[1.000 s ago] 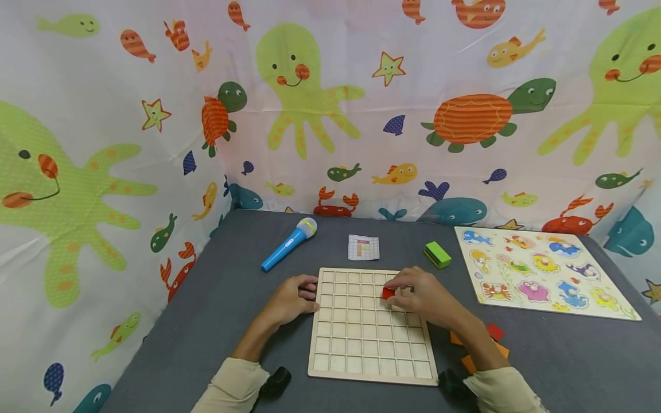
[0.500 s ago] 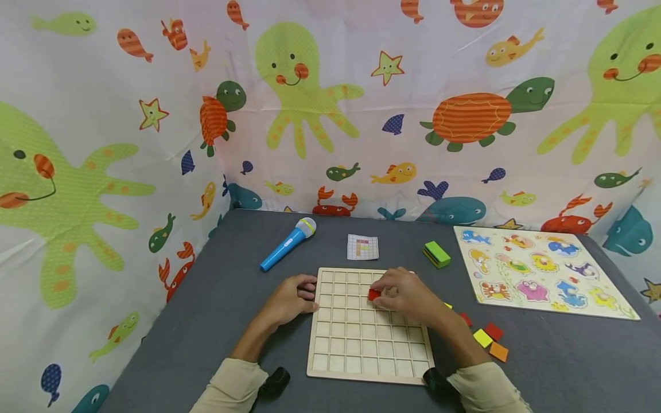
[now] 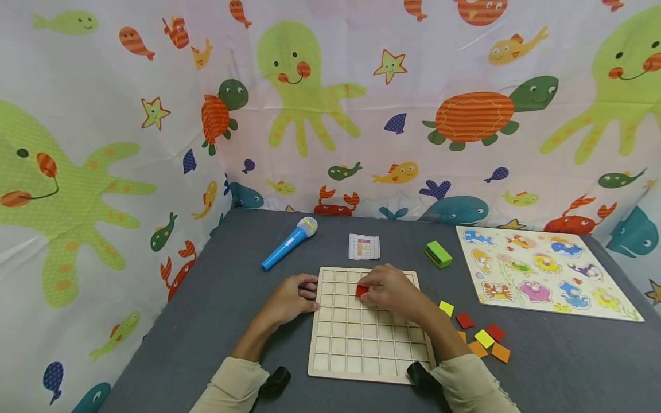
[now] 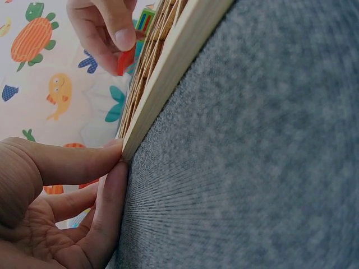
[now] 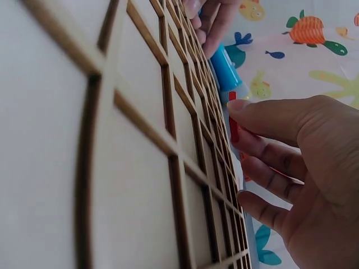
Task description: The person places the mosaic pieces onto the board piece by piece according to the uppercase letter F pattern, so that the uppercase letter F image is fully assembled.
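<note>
A wooden grid board [image 3: 347,330] lies flat on the dark table. My left hand [image 3: 288,299] is at its left edge; in the left wrist view, thumb and index finger pinch the board's corner [image 4: 130,147]. Between the thumb and fingers of my right hand [image 3: 389,291] is a small red square tile [image 3: 362,291], held above the upper middle cells. The right wrist view shows this red tile [image 5: 233,116] edge-on, slightly apart from the grid. Part of the board's right side is hidden under the right forearm.
Several loose red, yellow and orange tiles [image 3: 484,338] lie right of the board. Behind it are a printed pattern card [image 3: 364,247], a blue toy microphone [image 3: 289,244] and a green block [image 3: 438,254]. An animal puzzle board [image 3: 547,275] lies at the right.
My right hand has moved left across the board with the red tile, uncovering more loose tiles at the right. The left hand has stayed at the board's edge.
</note>
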Demonstrator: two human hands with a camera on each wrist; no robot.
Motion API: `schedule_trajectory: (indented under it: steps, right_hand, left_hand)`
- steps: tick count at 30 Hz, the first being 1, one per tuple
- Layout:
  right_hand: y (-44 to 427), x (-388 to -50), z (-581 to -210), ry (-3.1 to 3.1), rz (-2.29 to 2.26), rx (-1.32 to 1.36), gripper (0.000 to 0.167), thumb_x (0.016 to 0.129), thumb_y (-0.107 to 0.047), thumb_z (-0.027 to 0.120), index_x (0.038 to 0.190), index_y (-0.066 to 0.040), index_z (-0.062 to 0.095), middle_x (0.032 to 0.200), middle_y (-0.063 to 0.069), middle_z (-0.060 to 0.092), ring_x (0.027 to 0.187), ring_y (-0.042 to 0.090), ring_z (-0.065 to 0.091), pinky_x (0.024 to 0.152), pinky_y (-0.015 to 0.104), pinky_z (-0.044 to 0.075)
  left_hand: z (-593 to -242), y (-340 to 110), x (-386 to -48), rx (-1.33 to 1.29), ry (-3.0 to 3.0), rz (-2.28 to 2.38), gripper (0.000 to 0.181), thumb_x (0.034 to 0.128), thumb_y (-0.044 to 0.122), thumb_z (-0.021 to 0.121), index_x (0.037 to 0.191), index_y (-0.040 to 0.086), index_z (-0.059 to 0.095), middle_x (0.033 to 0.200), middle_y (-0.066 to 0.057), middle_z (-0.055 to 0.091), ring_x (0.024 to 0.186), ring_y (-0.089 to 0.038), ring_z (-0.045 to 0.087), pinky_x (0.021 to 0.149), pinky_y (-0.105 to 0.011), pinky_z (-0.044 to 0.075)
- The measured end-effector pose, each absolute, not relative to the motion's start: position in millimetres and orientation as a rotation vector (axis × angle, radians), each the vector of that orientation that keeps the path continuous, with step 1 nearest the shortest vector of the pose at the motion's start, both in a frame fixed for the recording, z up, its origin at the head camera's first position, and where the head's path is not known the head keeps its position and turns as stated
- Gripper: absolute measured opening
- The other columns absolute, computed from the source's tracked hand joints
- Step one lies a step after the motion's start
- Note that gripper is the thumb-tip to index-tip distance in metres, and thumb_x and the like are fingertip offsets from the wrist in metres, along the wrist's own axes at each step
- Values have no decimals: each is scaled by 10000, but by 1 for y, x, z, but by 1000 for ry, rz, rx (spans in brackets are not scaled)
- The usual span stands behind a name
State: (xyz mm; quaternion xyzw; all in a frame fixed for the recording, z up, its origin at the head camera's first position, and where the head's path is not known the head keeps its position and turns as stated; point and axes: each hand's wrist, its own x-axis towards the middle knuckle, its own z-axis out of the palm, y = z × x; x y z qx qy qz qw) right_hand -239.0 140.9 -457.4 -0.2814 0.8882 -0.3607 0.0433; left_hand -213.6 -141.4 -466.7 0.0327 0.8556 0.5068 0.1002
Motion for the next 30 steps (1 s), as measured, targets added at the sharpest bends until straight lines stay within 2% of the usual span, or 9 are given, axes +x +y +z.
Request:
schedule_trajectory:
  steps: [6, 17, 26, 30]
  right_hand:
    - [131, -242, -458, 2711, -1111, -812, 213, 962, -165, 789, 1160, -88, 809, 1104, 11, 717, 1072, 222, 577, 892, 409, 498]
    - [118, -249, -460, 2789, -988, -779, 250, 944, -152, 814, 1186, -87, 802, 1058, -9, 705, 1014, 177, 566, 854, 387, 508]
    - [117, -250, -459, 2813, -949, -791, 263, 932, -141, 823, 1188, -81, 798, 1101, 10, 727, 1049, 192, 579, 911, 417, 511]
    - [118, -251, -459, 2802, -958, -763, 264, 938, -127, 815, 1200, -99, 796, 1085, -6, 716, 1041, 186, 577, 884, 399, 511]
  left_hand:
    - [-467, -142, -214, 84, 2529, 1501, 590, 846, -2, 848, 1397, 20, 641, 1209, -98, 666, 1102, -214, 689, 928, -399, 589]
    - [-466, -141, -215, 72, 2528, 1498, 591, 846, -2, 852, 1398, 20, 640, 1205, -97, 663, 1095, -211, 685, 930, -396, 590]
    - [-466, -142, -215, 88, 2516, 1515, 593, 843, -13, 847, 1397, 10, 637, 1204, -104, 662, 1102, -219, 686, 929, -397, 589]
    - [-467, -142, -216, 97, 2513, 1522, 593, 842, -15, 847, 1395, 4, 635, 1204, -105, 661, 1102, -219, 685, 926, -395, 590]
